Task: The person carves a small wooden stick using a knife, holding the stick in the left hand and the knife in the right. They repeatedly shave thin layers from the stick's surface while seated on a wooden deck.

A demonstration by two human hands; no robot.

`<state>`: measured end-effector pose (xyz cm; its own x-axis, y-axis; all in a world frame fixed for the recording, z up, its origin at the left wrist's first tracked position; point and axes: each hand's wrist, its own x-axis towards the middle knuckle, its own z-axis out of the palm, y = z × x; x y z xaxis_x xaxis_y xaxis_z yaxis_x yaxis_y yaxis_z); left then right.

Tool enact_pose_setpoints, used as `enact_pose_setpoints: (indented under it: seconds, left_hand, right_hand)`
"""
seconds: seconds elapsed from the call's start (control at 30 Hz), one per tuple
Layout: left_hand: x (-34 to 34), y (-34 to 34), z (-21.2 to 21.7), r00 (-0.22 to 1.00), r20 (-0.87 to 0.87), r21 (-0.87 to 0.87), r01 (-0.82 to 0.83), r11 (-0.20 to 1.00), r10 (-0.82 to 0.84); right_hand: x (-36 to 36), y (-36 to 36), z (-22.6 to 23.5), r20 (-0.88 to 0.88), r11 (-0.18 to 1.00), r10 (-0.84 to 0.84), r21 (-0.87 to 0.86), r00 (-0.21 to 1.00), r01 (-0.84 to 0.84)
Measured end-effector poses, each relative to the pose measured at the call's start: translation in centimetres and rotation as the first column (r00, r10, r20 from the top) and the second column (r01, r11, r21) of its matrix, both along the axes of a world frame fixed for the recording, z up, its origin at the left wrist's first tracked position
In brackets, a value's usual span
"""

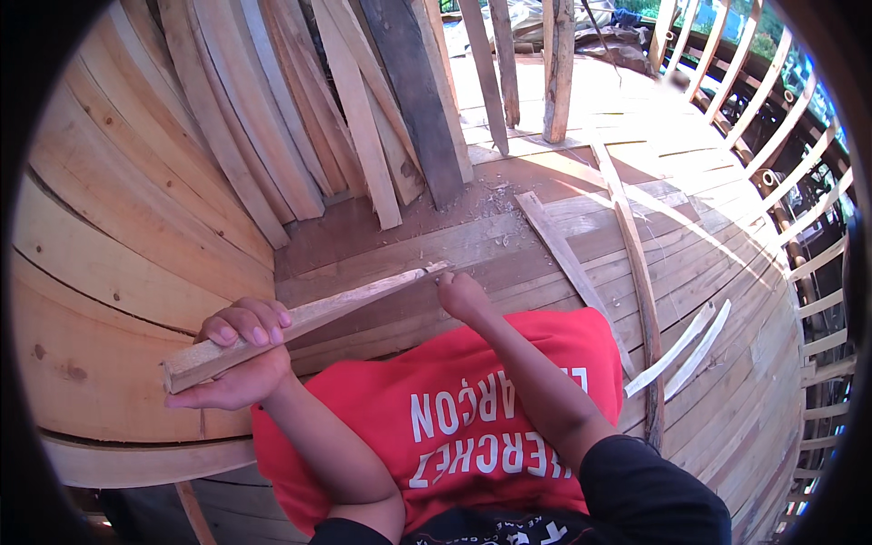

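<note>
A long squared wooden stick [313, 318] lies slantwise in front of me, its near-left end thick and its far-right end thinner. My left hand [245, 354] wraps round the thick end, thumb below and fingers over the top. At the thin end, my right hand [463, 295] is closed in a fist. Whatever that fist grips is hidden or too small to name. Pale, freshly cut wood shows along the stick's upper face. Beneath both forearms a red cloth [363, 400] with white lettering covers my lap.
Planks [245, 109] lean against the wooden wall [100, 300] on the left. Shavings [500, 204] litter the board floor [727, 391]. Loose battens [627, 236] and two pale curved strips [695, 350] lie on the right. Upright posts [558, 73] stand ahead; a slatted railing [763, 86] curves along the right.
</note>
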<state>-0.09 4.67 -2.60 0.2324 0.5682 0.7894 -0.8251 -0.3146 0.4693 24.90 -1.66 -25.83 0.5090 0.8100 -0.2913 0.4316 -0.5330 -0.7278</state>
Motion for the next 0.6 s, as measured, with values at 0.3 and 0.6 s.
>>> enact_pose_setpoints:
  seconds: [0.3, 0.6]
  left_hand:
    - [0.3, -0.5, -0.4, 0.998, -0.064, 0.208, 0.041, 0.977, -0.029]
    - [1.2, -2.0, 0.3, 0.986, -0.155, 0.289, 0.099, 0.952, -0.055]
  right_hand:
    - [-0.4, -0.5, 2.2, 0.046, 1.0, -0.029, 0.003, 0.999, 0.029]
    - [-0.7, -1.4, 1.9, -0.002, 0.993, -0.112, 0.034, 0.994, 0.112]
